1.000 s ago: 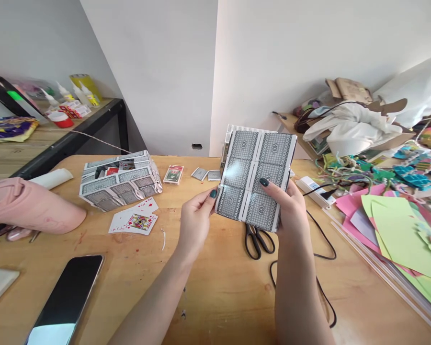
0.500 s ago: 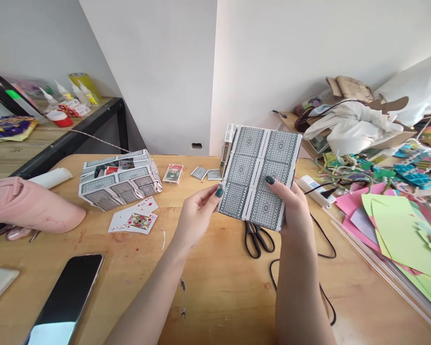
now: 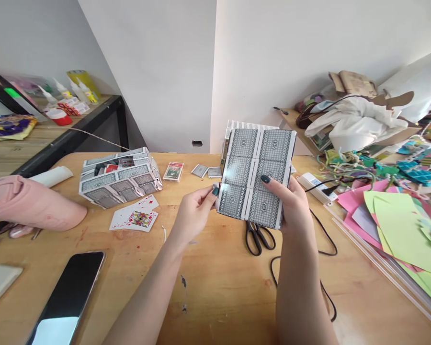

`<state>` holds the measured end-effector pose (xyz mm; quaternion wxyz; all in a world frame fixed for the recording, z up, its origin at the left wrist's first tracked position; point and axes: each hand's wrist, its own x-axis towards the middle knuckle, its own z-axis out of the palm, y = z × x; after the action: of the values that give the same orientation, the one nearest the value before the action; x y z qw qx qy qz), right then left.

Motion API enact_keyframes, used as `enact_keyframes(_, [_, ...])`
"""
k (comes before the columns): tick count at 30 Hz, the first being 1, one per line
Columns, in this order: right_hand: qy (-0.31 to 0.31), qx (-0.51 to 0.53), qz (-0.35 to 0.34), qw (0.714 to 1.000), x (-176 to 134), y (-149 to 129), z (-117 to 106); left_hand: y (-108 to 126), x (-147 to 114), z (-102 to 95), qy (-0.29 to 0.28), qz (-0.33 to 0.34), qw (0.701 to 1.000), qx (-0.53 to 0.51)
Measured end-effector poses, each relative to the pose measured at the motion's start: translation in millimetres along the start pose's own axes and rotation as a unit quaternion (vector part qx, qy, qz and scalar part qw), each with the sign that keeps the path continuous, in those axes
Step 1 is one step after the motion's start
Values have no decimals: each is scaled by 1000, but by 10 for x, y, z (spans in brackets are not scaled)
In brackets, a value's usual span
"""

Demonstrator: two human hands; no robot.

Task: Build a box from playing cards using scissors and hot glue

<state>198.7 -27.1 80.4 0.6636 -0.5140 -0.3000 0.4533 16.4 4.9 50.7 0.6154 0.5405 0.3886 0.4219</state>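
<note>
A panel made of joined playing cards [image 3: 252, 165], grey patterned backs facing me, is held up over the table. My right hand [image 3: 294, 203] grips its lower right side, thumb flat on the front and fingers hidden behind. My left hand [image 3: 197, 211] is closed in a pinch at the panel's left edge, where a small flap of card shows by the thumb. Below the panel lie black-handled scissors [image 3: 259, 238], their blades hidden. Several small white-edged card pieces stand behind the panel.
On the left are a card-built box [image 3: 120, 179], loose playing cards [image 3: 134, 218], a pink roll [image 3: 32, 203] and a phone [image 3: 70, 292]. A card pack [image 3: 173, 171] lies further back. To the right are a power strip [image 3: 318, 188], a black cable [image 3: 328, 252] and coloured paper [image 3: 398, 225].
The panel has tilted a little and turned more upright, and light now glints on its left side. My left hand has shifted slightly left along its edge, still pinching.
</note>
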Motion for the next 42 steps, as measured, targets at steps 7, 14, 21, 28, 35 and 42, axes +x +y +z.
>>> enact_keyframes(7, [-5,-40,4,999,7,7,-42,-13,6,-11,-3,-15,1000,12])
enact_keyframes(14, [3,-43,-13,999,-80,-4,77,-152,43,-16,51,-4,997,65])
enact_keyframes(21, [40,-38,-21,998,-81,32,125,-166,-19,135,220,68,950,212])
enact_keyframes(28, [87,-61,-58,993,-14,35,9,-61,-10,78,36,-4,999,-29])
enact_keyframes(35, [65,-64,-58,994,-45,13,22,-40,33,11,-8,-47,992,-119])
enact_keyframes(42, [52,-53,-37,997,4,28,-9,-20,7,41,20,-37,995,-93])
